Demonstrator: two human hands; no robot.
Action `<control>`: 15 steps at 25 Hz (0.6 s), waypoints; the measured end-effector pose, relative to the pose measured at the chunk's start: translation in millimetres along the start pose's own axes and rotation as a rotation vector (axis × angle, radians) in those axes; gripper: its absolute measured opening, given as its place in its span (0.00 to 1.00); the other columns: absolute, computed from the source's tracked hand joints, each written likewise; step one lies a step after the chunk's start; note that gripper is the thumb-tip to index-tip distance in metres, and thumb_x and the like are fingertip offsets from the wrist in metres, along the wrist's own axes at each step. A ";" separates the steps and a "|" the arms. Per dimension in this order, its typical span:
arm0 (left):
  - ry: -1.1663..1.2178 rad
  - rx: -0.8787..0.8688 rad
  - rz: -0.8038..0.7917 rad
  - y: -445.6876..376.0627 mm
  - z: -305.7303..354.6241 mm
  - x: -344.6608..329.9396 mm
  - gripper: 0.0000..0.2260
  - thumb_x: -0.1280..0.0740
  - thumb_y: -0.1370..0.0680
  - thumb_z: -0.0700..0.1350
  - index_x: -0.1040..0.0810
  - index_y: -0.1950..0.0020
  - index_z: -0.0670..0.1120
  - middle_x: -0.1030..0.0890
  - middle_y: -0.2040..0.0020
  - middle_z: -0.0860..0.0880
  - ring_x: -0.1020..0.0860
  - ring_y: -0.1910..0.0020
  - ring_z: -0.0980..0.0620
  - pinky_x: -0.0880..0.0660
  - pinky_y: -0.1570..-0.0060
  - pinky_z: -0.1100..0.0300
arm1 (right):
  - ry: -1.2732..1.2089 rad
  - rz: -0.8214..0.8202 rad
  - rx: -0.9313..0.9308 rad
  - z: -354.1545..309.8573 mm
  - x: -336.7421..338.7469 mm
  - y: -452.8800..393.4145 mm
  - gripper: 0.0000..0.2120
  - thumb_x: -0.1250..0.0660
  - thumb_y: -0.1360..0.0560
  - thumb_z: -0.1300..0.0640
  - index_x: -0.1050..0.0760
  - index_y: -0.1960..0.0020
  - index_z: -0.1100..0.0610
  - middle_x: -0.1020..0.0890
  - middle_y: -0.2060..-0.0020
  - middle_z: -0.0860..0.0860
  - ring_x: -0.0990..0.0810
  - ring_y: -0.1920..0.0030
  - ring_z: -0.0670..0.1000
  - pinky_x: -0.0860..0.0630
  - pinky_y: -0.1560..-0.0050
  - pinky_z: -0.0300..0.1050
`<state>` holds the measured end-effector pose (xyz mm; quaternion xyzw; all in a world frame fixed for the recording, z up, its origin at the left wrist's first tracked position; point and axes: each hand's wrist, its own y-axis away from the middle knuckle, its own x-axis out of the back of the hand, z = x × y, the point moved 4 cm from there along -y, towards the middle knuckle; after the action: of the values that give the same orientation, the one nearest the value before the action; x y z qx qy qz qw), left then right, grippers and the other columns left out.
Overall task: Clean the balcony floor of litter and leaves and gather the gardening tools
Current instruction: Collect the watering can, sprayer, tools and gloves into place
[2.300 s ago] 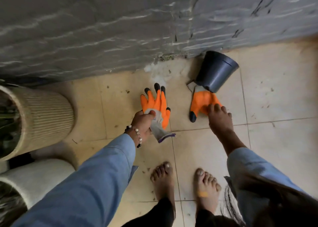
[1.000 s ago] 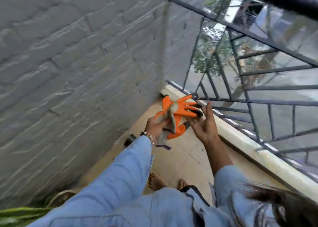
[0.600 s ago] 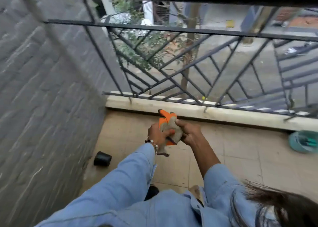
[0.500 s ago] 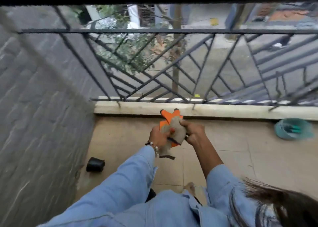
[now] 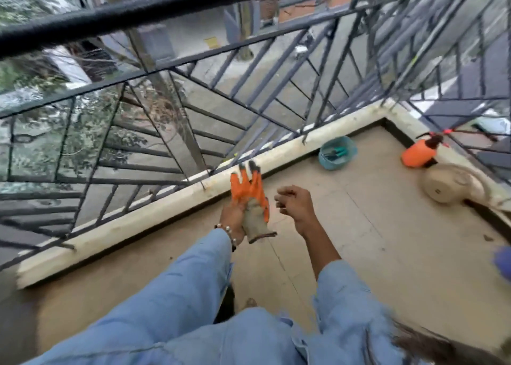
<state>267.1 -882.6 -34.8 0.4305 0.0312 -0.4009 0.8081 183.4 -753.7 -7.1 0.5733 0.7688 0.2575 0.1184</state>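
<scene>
teal plastic tub: round teal plastic tub (image 5: pixel 337 154) sits on the beige tiled balcony floor (image 5: pixel 387 240), against the pale concrete kerb (image 5: pixel 166 207) under the dark metal railing (image 5: pixel 193 68)
tub contents: a few teal-handled garden hand tools (image 5: pixel 335 152), lying roughly flat; exact count and type too small to tell
orange sprayer: orange plastic pressure sprayer bottle with black pump top (image 5: pixel 419 153), lying tilted on the floor near the corner, right of the tub and apart from it
beige pot: ribbed beige round planter pot (image 5: pixel 445 183) tipped on its side, base facing the camera; inside not visible
gloves: orange rubber-coated garden gloves with grey knit cuffs and black claw tips (image 5: pixel 250 198), held in the air above the floor, in front of the kerb
glove axis: long axis near upright in the frame; claw fingertips point up and away toward the railing, cuffs point down toward the person
left hand: left hand (image 5: pixel 235 215) wraps the cuff end of the gloves from the left side, beaded bracelet at the wrist
right hand: right hand (image 5: pixel 294 201) just beside the gloves, not touching; fingers loosely curled, holding nothing that shows
hard to tell: gloves overlap, so one or two is unclear; motion blur throughout
cut off: blue object (image 5: pixel 503 258) at the right edge, mostly out of frame, unidentifiable
</scene>
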 end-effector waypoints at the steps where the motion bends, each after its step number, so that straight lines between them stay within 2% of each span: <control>1: 0.014 0.037 -0.008 -10.0 -7.8 5.0 0.05 0.39 0.19 0.41 0.24 0.48 0.44 0.20 0.51 0.41 0.19 0.60 0.45 0.19 0.60 0.50 | -0.034 0.031 -0.031 6.4 16.6 -6.3 0.08 0.33 0.29 0.69 0.23 0.58 0.57 0.19 0.65 0.56 0.22 0.69 0.52 0.27 0.70 0.40; 4: -0.011 0.129 -0.001 -45.4 -29.8 11.5 0.05 0.34 0.24 0.40 0.23 0.49 0.46 0.26 0.48 0.41 0.23 0.57 0.45 0.22 0.57 0.52 | -0.106 0.064 -0.143 29.7 53.0 -26.0 0.07 0.35 0.28 0.68 0.23 0.56 0.58 0.20 0.66 0.55 0.24 0.71 0.49 0.30 0.71 0.39; 5: -0.051 0.133 0.074 -63.1 -35.3 18.4 0.04 0.33 0.24 0.39 0.21 0.51 0.46 0.25 0.48 0.41 0.23 0.57 0.45 0.22 0.56 0.51 | -0.124 0.061 -0.187 38.3 58.7 -34.2 0.07 0.35 0.27 0.68 0.23 0.56 0.58 0.20 0.66 0.55 0.25 0.72 0.49 0.30 0.71 0.38; 7: -0.050 0.157 0.206 -93.7 -42.3 29.8 0.11 0.36 0.24 0.36 0.18 0.53 0.50 0.20 0.47 0.43 0.20 0.50 0.43 0.24 0.45 0.42 | -0.133 0.057 -0.273 53.8 67.9 -56.6 0.07 0.36 0.27 0.69 0.24 0.56 0.59 0.22 0.66 0.56 0.27 0.73 0.50 0.32 0.71 0.38; 9: 0.006 0.196 0.242 -112.4 -44.8 30.3 0.18 0.36 0.26 0.35 0.20 0.43 0.54 0.19 0.43 0.45 0.21 0.44 0.42 0.28 0.39 0.38 | -0.077 0.055 -0.345 64.1 75.3 -79.8 0.07 0.37 0.27 0.69 0.24 0.55 0.60 0.23 0.65 0.57 0.28 0.73 0.50 0.34 0.72 0.38; 11: -0.072 0.258 0.323 -133.9 -47.7 23.1 0.19 0.38 0.24 0.36 0.28 0.33 0.43 0.19 0.46 0.43 0.21 0.48 0.43 0.27 0.40 0.42 | -0.013 0.054 -0.400 72.4 82.3 -111.2 0.06 0.37 0.26 0.68 0.23 0.54 0.60 0.23 0.65 0.56 0.27 0.72 0.50 0.33 0.74 0.37; 12: -0.035 0.271 0.349 -148.4 -52.0 16.2 0.18 0.39 0.22 0.37 0.30 0.32 0.40 0.20 0.46 0.42 0.21 0.49 0.43 0.27 0.40 0.44 | 0.027 0.042 -0.417 74.0 85.1 -128.7 0.05 0.37 0.25 0.67 0.23 0.53 0.60 0.22 0.65 0.56 0.27 0.72 0.50 0.32 0.74 0.37; 13: 0.087 0.293 0.351 -161.2 -58.8 7.4 0.15 0.40 0.20 0.40 0.29 0.33 0.41 0.20 0.45 0.42 0.21 0.49 0.42 0.26 0.41 0.45 | 0.068 0.023 -0.432 78.2 86.4 -143.8 0.04 0.36 0.25 0.66 0.23 0.53 0.60 0.22 0.66 0.56 0.26 0.72 0.50 0.32 0.72 0.38; 14: 0.124 0.285 0.403 -175.9 -59.6 2.2 0.12 0.39 0.20 0.43 0.27 0.37 0.43 0.20 0.46 0.44 0.21 0.48 0.40 0.23 0.45 0.48 | 0.108 0.012 -0.446 81.2 87.4 -159.7 0.04 0.36 0.24 0.65 0.23 0.53 0.60 0.22 0.66 0.56 0.26 0.71 0.50 0.31 0.71 0.39; 15: 0.124 0.248 0.384 -188.2 -57.7 -4.5 0.09 0.38 0.21 0.45 0.26 0.41 0.46 0.19 0.48 0.46 0.21 0.48 0.39 0.21 0.53 0.54 | 0.143 0.002 -0.461 85.2 87.7 -178.1 0.04 0.36 0.25 0.65 0.23 0.54 0.60 0.21 0.66 0.56 0.26 0.71 0.51 0.31 0.70 0.40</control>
<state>154.1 -896.2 -195.5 0.5484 -0.0513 -0.2134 0.8069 50.4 -686.4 -163.4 0.5124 0.6954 0.4661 0.1912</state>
